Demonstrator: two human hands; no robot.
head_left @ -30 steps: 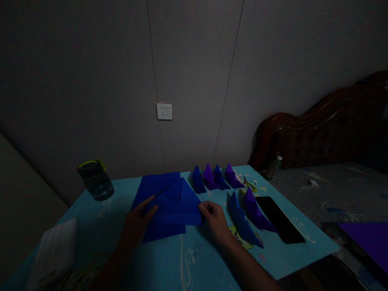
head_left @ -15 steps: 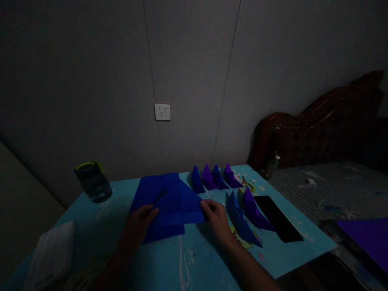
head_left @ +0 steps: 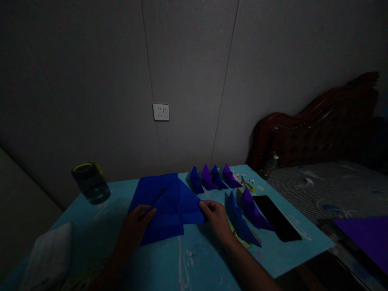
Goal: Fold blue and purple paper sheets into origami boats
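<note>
Between my hands is a partly folded piece of blue paper [head_left: 184, 198], wide, with a slanted upper right edge and a strip along its bottom. My left hand [head_left: 136, 222] pinches its left side between thumb and fingers. My right hand [head_left: 214, 214] grips its right corner, thumb on top. Beneath and behind it lies more flat blue paper [head_left: 157, 184]; whether the two are one sheet I cannot tell. Right of my right hand stand a blue paper boat [head_left: 239, 220] and a purple paper boat [head_left: 254, 210].
Several more paper boats [head_left: 209, 180] line the back of the blue table [head_left: 200, 266]. A black phone [head_left: 277, 218] lies at the right. A water bottle [head_left: 92, 184] stands back left, a white object [head_left: 50, 254] front left. Purple paper [head_left: 363, 238] lies off the table's right side.
The whole view has shifted very slightly. Both hands keep the same hold on the blue paper, whose shape looks nearly unchanged.
</note>
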